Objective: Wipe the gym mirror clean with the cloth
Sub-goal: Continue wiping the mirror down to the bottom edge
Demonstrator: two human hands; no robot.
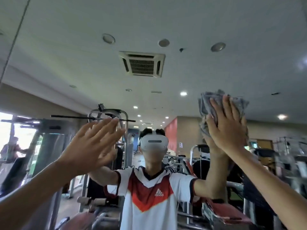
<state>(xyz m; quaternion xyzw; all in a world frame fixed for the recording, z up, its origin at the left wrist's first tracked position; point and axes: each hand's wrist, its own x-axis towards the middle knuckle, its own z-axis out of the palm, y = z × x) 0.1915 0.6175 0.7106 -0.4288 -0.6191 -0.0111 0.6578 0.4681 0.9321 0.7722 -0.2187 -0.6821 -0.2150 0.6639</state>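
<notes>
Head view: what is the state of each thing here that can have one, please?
left hand, open, fingers straight, flat against the mirror, holding nothing
right hand, open, straight fingers press the cloth on the mirror
cloth, crumpled, pinned under the right hand
mirror, whether clean or smeared cannot be told
ceiling lamp, lit, seen as a reflection
</notes>
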